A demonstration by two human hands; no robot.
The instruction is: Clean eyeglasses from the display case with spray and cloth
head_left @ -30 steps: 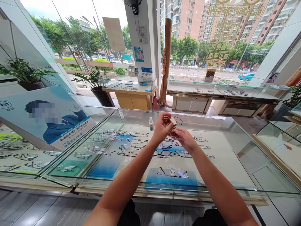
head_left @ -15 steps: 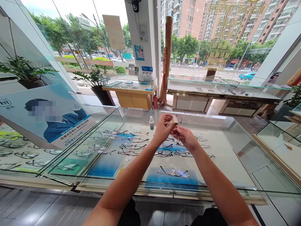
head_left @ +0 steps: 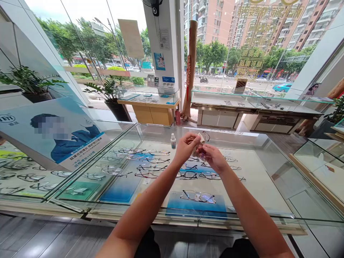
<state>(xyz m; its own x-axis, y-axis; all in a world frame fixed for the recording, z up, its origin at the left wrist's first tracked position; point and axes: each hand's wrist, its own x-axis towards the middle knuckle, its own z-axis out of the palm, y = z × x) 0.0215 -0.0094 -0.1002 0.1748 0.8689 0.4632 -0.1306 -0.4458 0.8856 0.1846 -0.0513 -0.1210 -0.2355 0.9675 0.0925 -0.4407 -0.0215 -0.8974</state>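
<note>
Over glass case (head_left: 264,175): left hand (head_left: 186,146), finger-pinch on pale cloth (head_left: 201,139) | right hand (head_left: 215,157), finger-pinch on eyeglasses (head_left: 201,156) | white bottle (head_left: 173,142) stands atop case

Right of the bare right hand (head_left: 215,158), a hand could pass low over the clear glass-topped table (head_left: 258,172). Leftward, a small white plastic bottle (head_left: 173,141) stands near the bare left hand (head_left: 186,146); farther left, a large blue-and-white printed board (head_left: 63,146) blocks passage.

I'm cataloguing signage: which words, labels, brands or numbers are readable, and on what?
"延缓近视增长 保护视力健康": poster; its logo and smaller text unclear.
Apparently "眼镜", mirrored: gold window lettering; rest unclear.
Too small or blurred: bottle label, pillar notices.
</note>
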